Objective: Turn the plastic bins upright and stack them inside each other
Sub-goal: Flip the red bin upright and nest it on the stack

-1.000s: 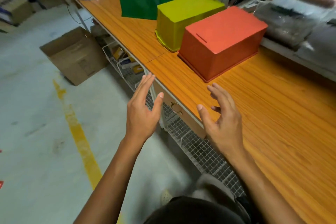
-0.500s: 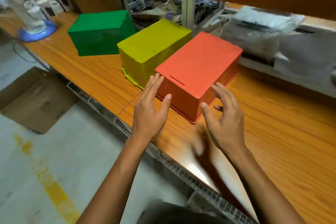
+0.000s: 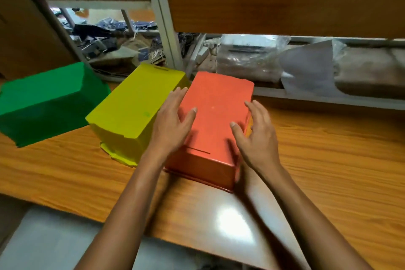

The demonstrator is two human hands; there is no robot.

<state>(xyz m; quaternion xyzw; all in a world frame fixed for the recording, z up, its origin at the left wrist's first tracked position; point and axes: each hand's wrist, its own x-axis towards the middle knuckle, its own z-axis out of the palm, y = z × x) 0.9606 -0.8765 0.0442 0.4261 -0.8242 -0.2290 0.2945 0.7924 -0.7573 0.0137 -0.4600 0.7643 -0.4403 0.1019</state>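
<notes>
Three plastic bins lie upside down in a row on the wooden table (image 3: 328,171): a green bin (image 3: 48,103) at the left, a yellow bin (image 3: 135,112) in the middle, an orange bin (image 3: 217,112) at the right. My left hand (image 3: 173,125) is spread over the orange bin's left edge, fingers apart, between it and the yellow bin. My right hand (image 3: 256,136) is open at the orange bin's right edge, thumb over the bottom panel. Neither hand grips the bin.
A shelf rail with plastic-wrapped bundles (image 3: 252,61) runs behind the bins. A white upright post (image 3: 166,28) stands behind the yellow bin, with cluttered shelves to its left. The table's near edge is just below my forearms.
The view has swung closer over the table. Both hands moved forward from in front of the orange bin to its two long sides.
</notes>
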